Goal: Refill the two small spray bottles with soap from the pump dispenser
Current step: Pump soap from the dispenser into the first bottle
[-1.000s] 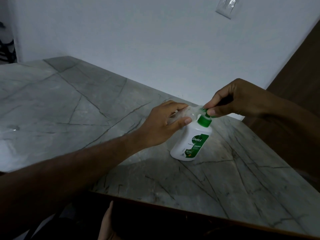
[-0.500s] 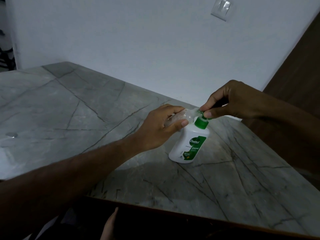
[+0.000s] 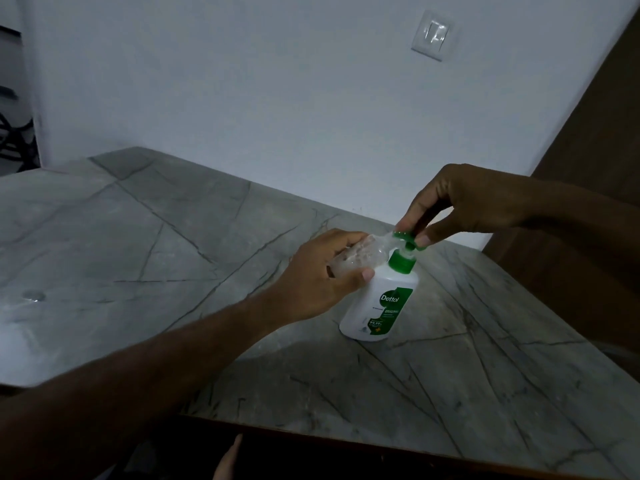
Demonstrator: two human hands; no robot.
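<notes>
Showing 1 spray bottle (image 3: 363, 257) in left hand (image 3: 320, 282) — right hand (image 3: 464, 206) on 1 pump dispenser (image 3: 379, 306).

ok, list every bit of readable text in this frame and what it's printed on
"Dettol": white letters on the green label of the pump dispenser.
"ORIGINAL": on the same label, just below the brand.
"99.9%": lower on that label, faint, so my best reading.
Fine print beside and under these: too small and blurred to read.
The clear small spray bottle and wall switch: no text visible.
</notes>
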